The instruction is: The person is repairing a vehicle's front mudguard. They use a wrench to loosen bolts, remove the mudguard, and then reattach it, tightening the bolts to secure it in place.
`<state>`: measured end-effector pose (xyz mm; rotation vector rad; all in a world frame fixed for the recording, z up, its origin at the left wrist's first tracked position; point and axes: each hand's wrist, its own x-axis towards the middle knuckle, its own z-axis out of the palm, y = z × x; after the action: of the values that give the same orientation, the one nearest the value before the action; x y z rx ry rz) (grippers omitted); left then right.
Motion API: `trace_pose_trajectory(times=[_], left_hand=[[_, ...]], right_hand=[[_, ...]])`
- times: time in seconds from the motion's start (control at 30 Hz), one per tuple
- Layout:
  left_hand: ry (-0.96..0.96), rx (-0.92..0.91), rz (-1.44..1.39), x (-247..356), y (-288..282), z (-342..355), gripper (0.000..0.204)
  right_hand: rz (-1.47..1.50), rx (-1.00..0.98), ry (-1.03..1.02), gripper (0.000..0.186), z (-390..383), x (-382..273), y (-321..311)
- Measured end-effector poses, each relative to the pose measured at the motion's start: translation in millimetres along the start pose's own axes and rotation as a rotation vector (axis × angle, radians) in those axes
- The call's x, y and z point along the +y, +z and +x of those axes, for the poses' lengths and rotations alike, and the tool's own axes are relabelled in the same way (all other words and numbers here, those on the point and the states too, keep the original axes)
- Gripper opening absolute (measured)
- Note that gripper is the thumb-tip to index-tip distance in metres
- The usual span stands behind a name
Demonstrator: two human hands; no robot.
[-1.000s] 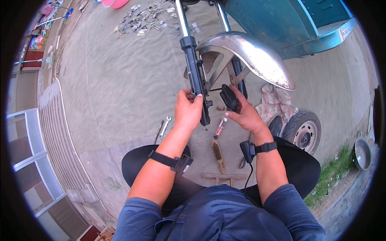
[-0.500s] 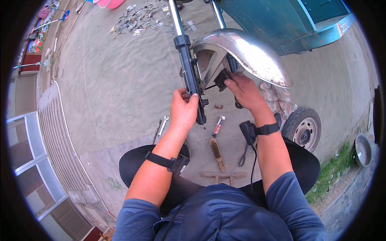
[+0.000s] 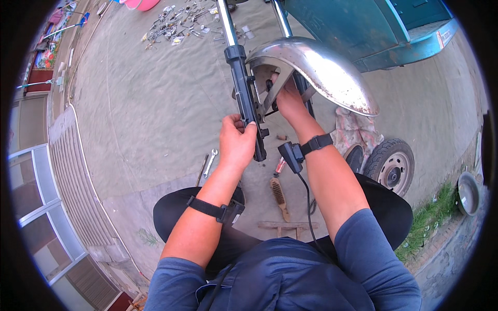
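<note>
Black fork leg (image 3: 243, 96) braced while I work beneath the chrome fender (image 3: 324, 65): that, I judge, is the step in hand, and the next move seems to call for a firm left hold and careful clearance on the right. My left fingers (image 3: 236, 123) are closed on the leg just above its lower end, thumb against one side, tips curled behind the other. My right fingers (image 3: 275, 78) reach behind the fender's brace (image 3: 278, 88), near a dark part (image 3: 268, 85); mostly hidden, so I can't tell whether they grip it.
</note>
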<state>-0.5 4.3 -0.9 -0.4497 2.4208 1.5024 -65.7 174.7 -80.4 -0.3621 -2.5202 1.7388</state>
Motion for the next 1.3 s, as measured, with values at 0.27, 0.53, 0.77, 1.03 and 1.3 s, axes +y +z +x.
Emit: trace_pose_trajectory(times=[0.27,0.53,0.77,1.03,1.3], left_hand=[[-0.013,-0.013,-0.115,-10,5,1,0.052],[-0.033,-0.067,-0.113,-2,8,2,0.056],[-0.028,-0.022,-0.074,-13,-5,0,0.063],[-0.016,-0.04,-0.08,-8,0,1,0.064],[-0.045,-0.074,-0.103,-4,-1,0,0.065]], right_hand=[[0.609,-0.205,0.424,0.048,5,18,-1],[0.155,0.013,0.395,0.026,30,52,35],[0.413,-0.122,0.516,0.018,10,3,38],[0.647,-0.144,0.724,0.033,-17,15,23],[0.854,-0.103,0.798,0.047,-56,18,22]])
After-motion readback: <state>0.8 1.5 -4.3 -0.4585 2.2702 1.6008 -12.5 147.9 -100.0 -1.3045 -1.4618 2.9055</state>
